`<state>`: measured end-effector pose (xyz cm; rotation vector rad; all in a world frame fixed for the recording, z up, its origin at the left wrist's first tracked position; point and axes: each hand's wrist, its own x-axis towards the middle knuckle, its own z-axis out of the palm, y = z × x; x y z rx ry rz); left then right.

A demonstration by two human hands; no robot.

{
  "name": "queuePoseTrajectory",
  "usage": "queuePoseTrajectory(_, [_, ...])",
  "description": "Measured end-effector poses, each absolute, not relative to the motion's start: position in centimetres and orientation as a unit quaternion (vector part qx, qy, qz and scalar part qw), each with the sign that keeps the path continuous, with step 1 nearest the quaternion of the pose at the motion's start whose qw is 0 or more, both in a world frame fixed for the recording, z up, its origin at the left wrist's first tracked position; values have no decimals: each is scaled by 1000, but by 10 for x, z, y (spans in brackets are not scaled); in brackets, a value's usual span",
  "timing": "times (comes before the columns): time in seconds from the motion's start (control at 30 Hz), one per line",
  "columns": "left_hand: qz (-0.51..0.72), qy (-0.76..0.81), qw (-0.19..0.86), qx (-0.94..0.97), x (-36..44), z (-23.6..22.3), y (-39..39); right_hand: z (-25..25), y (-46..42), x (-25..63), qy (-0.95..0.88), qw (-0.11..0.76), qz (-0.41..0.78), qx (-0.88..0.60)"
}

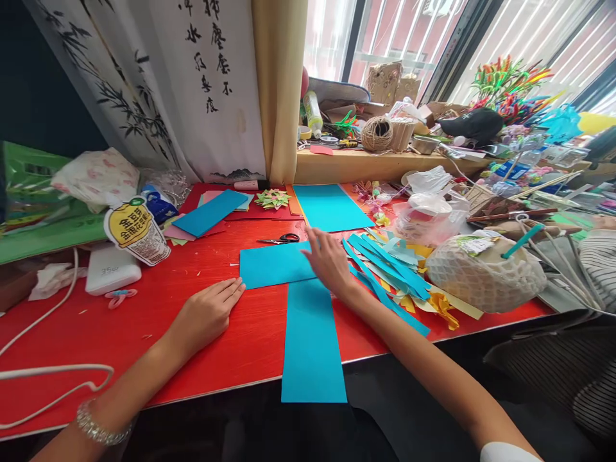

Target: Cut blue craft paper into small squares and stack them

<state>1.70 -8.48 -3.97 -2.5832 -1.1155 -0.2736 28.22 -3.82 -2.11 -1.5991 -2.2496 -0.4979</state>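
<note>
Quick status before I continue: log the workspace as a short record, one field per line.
Left hand: flat, fingertips at the left end of the crosswise blue strip
Right hand: over that strip's right end
Lengthwise blue strip: extends past the front edge of the red table
Scissors: behind the crosswise strip
Right side: blue offcuts
Back: blue sheet

Craft workspace, home or studio unclear: red table (pixel 240 350) holds blue paper (pixel 312 340), scissors (pixel 289 238), paper strips (pixel 392 264); cluttered window ledge (pixel 346 162) holds twine (pixel 369 136), pipe cleaners (pixel 503 80); ink-painted hanging (pixel 163 90) behind.
</note>
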Motion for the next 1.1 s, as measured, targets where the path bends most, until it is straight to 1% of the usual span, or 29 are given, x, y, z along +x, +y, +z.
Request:
queuePoseTrajectory(0.03, [-102, -391, 151, -902, 18, -40, -85, -22, -48, 273, -836, 182, -150, -495])
queuePoseTrajectory(0.1, [-112, -391, 144, -902, 18, -41, -85, -27, -66, 255, -928, 160, -76, -326])
queuePoseTrajectory(0.13, [-114, -391, 144, -902, 17, -41, -85, -31, -74, 247, -952, 140, -44, -269])
queuePoseTrajectory(0.17, [-115, -392, 144, -901, 17, -42, -85, -34, -80, 241, -958, 132, -19, -254])
queuePoseTrajectory(0.33, [-114, -398, 142, -899, 16, -43, -86, -41, -86, 235, -943, 140, 54, -298])
queuePoseTrajectory(0.47, [-107, -394, 158, -899, 16, -42, -87, -38, -80, 256, -917, 162, 62, -360])
queuePoseTrajectory(0.53, [-108, -393, 160, -899, 16, -42, -87, -35, -79, 278, -899, 162, 55, -403])
queuePoseTrajectory(0.73, [-107, -390, 152, -902, 15, -44, -85, -25, -86, 344, -871, 119, 35, -475])
queuePoseTrajectory(0.87, [-131, -398, 123, -900, 14, -45, -85, -17, -86, 352, -868, 90, -14, -488])
queuePoseTrajectory(0.97, [-153, -409, 114, -892, 13, -43, -87, -7, -93, 344, -844, 55, -67, -530])
queuePoseTrajectory(1.03, [-166, -428, 136, -878, 15, -41, -88, -2, -111, 335, -828, 75, -80, -550])
queuePoseTrajectory(1.1, [-171, -435, 162, -869, 21, -39, -85, -3, -139, 322, -862, 124, -56, -488])
